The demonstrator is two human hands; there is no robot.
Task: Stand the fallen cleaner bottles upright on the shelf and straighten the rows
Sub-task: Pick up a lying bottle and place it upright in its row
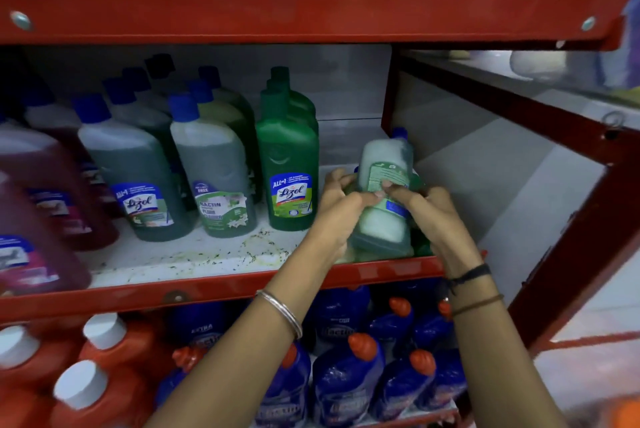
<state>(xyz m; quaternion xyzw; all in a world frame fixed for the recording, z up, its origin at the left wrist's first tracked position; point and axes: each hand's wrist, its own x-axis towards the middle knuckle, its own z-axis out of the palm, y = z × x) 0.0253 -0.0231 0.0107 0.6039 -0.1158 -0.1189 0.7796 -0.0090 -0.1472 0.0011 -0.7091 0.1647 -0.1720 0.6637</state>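
A: Where's the bottle [382,185] w/ the blue cap?
B: Right end of the middle shelf [214,256], near the front edge. It leans back, cap toward the red corner post, back label facing out. Both hands are on it.
A: Grip?
B: Left hand [337,206] wraps the left side, fingers curled round. Right hand [427,211] clamps the right side, thumb across the label. Both pressed tight on the bottle.
A: Anything under it?
B: Some green shows beneath & beside it, can't tell what.
A: Rest of the row?
B: Green bottles [292,164] stand upright just left of the hands, then grey-green ones w/ blue caps [213,168], then dark red ones [41,199] at far left, blurred. Shelf floor is stained in front.
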